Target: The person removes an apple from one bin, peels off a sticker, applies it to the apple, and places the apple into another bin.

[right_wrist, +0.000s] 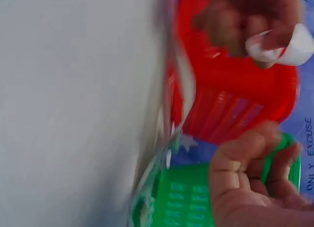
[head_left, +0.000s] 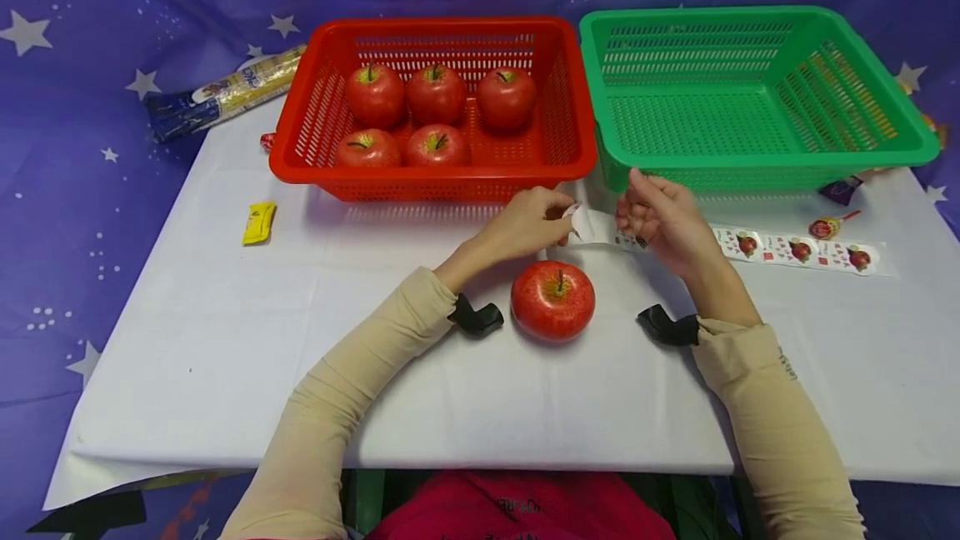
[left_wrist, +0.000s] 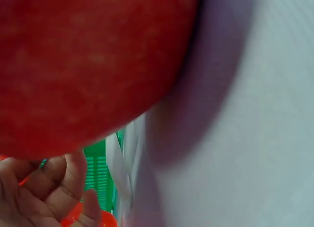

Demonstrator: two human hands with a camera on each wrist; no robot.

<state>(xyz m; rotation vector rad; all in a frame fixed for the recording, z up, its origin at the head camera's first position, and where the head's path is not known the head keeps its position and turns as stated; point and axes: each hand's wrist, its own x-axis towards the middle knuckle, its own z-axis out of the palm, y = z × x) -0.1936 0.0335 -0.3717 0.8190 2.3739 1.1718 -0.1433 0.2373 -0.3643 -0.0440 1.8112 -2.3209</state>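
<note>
My left hand [head_left: 525,219] pinches the left end of a strip of apple-print stickers [head_left: 799,249] between thumb and fingers. In the right wrist view, a curled white piece with red print [right_wrist: 299,47] sits at the left fingertips. My right hand [head_left: 667,219] hovers over the strip's middle and covers part of it. Its fingers are loosely curled, with nothing visible between them. A red apple [head_left: 552,302] rests on the table below the two hands, near the left wrist, and fills much of the left wrist view.
At the back stand a red basket [head_left: 435,190] with several apples and an adjoining green basket [head_left: 772,161]. A yellow packet [head_left: 258,223] lies left, a lollipop [head_left: 825,227] right. A blue-and-gold package [head_left: 225,94] lies beside the red basket. Black wrist mounts [head_left: 476,319] extend near the apple.
</note>
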